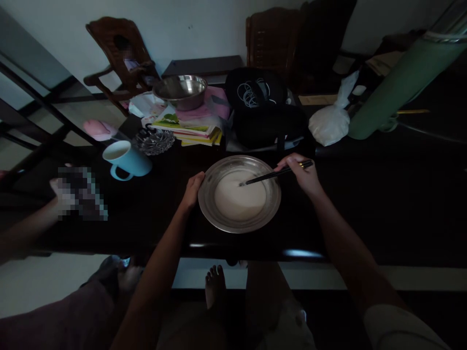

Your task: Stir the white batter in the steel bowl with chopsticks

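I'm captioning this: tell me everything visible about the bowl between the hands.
The bowl is round, wide-rimmed and silvery, apparently metal. It stands upright on the dark table near the front edge, partly filled with a pale mixture. The left hand touches its rim. Black chopsticks in the right hand slant over its right side into the mixture; whether that hand touches it is unclear.

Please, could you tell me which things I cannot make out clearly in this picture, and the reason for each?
All in the head view:
- Chopsticks in the right hand: too dim and small to tell how deep their tips sit in the pale mixture.
- Left hand: some fingers are hidden by the metal bowl.
- Object at the other person's hand: covered by pixelation.
- Green flask: top cut off by the picture's edge.
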Demonstrator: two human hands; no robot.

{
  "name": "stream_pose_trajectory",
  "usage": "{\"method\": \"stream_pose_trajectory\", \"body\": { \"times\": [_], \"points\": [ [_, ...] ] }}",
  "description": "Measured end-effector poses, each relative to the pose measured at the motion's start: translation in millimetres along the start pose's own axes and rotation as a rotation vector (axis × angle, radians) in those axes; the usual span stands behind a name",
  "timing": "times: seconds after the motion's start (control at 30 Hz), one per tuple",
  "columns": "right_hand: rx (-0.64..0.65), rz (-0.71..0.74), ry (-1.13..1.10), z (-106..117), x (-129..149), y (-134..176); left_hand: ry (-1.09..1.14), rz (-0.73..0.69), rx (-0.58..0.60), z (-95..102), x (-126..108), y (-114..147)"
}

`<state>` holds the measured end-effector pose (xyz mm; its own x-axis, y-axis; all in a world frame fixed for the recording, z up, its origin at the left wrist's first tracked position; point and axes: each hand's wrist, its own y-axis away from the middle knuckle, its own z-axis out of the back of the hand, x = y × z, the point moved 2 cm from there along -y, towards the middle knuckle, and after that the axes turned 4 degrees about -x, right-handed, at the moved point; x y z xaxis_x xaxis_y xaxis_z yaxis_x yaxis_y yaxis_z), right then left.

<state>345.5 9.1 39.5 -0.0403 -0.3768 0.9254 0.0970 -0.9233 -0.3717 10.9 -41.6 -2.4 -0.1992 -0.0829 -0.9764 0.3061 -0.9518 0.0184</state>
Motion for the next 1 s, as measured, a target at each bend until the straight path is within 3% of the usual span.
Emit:
{"method": "stream_pose_trajectory", "body": {
  "times": [0.1,0.3,0.5,0.7,0.87,1.0],
  "points": [
    [-0.090,-0.015,-0.036,5.9,-3.6,-1.5,0.006,0.002,-0.003,-0.6,-0.2,-0.4],
    [0.076,-0.013,-0.046,-2.8,-2.5,1.3,0.015,-0.004,-0.014,-0.7,-0.2,-0.7],
    [-0.089,-0.010,-0.067,7.1,-5.6,-1.5,-0.002,0.008,-0.021,-0.5,-1.3,0.3],
    [0.074,0.019,-0.036,-2.3,-1.4,2.0,0.012,0.017,-0.010,-1.0,-0.4,0.0],
    [-0.096,0.018,-0.061,6.3,-3.7,-1.0,-0.006,-0.013,-0.003,-0.5,0.4,-0.1],
    [0.019,0.020,-0.098,0.5,-3.8,0.8,-0.026,-0.020,0.002,-0.7,-1.3,-0.3]
  ]
}}
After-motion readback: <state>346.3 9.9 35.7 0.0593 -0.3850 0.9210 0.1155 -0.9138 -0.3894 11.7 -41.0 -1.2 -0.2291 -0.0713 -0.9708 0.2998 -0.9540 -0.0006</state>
